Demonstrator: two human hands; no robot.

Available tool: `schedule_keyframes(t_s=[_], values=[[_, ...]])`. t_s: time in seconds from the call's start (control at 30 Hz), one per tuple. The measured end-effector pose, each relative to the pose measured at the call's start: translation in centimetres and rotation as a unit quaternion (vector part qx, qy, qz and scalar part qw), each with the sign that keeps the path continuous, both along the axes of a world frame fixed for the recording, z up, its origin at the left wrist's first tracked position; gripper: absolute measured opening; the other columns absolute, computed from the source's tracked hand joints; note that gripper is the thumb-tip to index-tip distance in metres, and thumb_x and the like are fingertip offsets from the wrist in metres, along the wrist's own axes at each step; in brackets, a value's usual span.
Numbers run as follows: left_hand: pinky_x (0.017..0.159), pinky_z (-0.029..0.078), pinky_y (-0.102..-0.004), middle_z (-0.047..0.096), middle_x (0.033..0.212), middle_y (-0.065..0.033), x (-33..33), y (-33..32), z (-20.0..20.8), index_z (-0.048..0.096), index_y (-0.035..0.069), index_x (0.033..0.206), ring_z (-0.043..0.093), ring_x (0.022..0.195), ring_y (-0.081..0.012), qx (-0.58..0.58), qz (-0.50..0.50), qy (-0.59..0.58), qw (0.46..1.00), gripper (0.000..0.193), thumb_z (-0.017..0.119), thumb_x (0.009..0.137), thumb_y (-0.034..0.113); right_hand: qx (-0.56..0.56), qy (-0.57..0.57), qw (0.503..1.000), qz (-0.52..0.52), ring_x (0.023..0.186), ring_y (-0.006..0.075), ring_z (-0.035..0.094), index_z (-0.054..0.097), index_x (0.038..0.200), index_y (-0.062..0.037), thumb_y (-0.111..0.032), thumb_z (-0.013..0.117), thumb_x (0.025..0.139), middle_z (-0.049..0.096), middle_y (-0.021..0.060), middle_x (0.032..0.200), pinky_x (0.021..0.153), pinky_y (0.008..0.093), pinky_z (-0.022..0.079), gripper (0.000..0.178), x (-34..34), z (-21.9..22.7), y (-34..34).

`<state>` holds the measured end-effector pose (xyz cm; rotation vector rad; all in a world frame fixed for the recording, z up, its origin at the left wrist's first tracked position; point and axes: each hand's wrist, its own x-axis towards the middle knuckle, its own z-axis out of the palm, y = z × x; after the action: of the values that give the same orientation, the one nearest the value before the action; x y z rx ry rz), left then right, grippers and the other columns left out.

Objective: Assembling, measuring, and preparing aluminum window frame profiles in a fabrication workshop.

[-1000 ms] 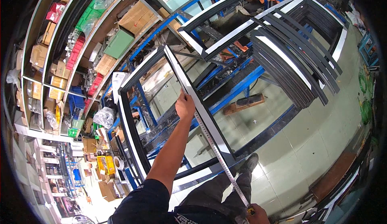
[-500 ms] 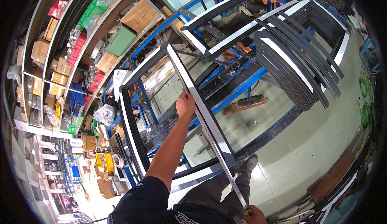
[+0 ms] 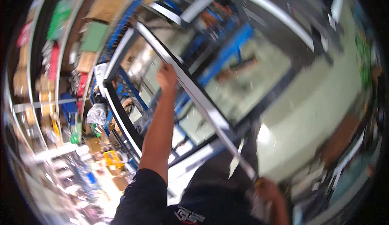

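A dark rectangular window frame (image 3: 117,115) with white-faced bars lies before me on blue supports. My left hand (image 3: 167,78) is closed at the upper part of its right-hand bar (image 3: 194,93), gripping the blade of a tape measure there. From that bar the tape blade (image 3: 233,148) stretches down past the frame's near corner toward my body. Low on the right, my right hand (image 3: 269,192) is wrapped round the yellow-and-dark tape measure case (image 3: 260,182). Motion blur hides the blade's markings and the fine finger positions.
Shelves with boxes and coloured bins (image 3: 60,18) rise on the left. Stacked dark frame profiles (image 3: 279,16) lie at the far right, above blue stand beams (image 3: 227,55). A wooden block (image 3: 237,69) lies on the tiled floor. Green coils (image 3: 362,59) lie at the right edge.
The view has swung, shifting the frame and shelves left and upward in the picture and blurring everything. Both hands keep hold of the tape measure; my right hand shows higher and farther right.
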<state>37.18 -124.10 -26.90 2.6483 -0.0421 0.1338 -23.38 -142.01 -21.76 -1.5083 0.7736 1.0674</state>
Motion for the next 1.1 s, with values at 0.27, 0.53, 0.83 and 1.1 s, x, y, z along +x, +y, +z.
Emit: schedule_keyframes(t_s=[0.27,0.53,0.83,1.1], values=[[0.066,0.051,-0.0384,0.072,0.102,-0.0061,2.3,0.1,-0.4,0.067,0.001,0.131,0.066,0.083,-0.0191,-0.295,-0.007,0.106,0.950,0.042,0.057,0.097,0.022,-0.006,-0.217,0.973,-0.082,0.105,0.0395,0.069,0.056,0.144,-0.0127,-0.019,0.070,0.087,0.069,0.0207,0.120,0.094,0.0459,0.055,0.059,8.1,2.3,-1.2],[0.082,0.059,-0.0394,0.068,0.127,-0.0121,0.6,-1.1,1.9,0.057,0.003,0.146,0.070,0.102,-0.0246,-0.250,0.016,0.140,0.958,0.050,0.057,0.100,0.020,0.058,-0.256,0.963,-0.059,0.080,0.0332,0.066,0.052,0.152,-0.0167,-0.014,0.066,0.087,0.064,0.0170,0.089,0.076,0.0455,0.052,0.067,12.6,1.9,-2.0],[0.076,0.057,-0.0388,0.072,0.114,-0.0092,1.7,-0.1,1.8,0.062,0.004,0.140,0.071,0.095,-0.0225,-0.250,0.003,0.145,0.957,0.039,0.055,0.103,0.015,0.135,-0.295,0.937,-0.128,0.083,0.0262,0.067,0.054,0.152,-0.0134,-0.012,0.065,0.086,0.068,0.0161,0.094,0.078,0.0404,0.052,0.068,11.4,-0.6,-1.6],[0.073,0.058,-0.0366,0.072,0.110,-0.0109,2.0,-0.4,2.2,0.060,0.003,0.140,0.072,0.090,-0.0218,-0.250,0.000,0.166,0.954,0.041,0.054,0.102,0.017,0.238,-0.248,0.922,-0.179,0.085,0.0181,0.065,0.058,0.149,-0.0111,-0.012,0.067,0.085,0.074,0.0146,0.109,0.081,0.0362,0.053,0.065,11.4,-2.0,-2.1]])
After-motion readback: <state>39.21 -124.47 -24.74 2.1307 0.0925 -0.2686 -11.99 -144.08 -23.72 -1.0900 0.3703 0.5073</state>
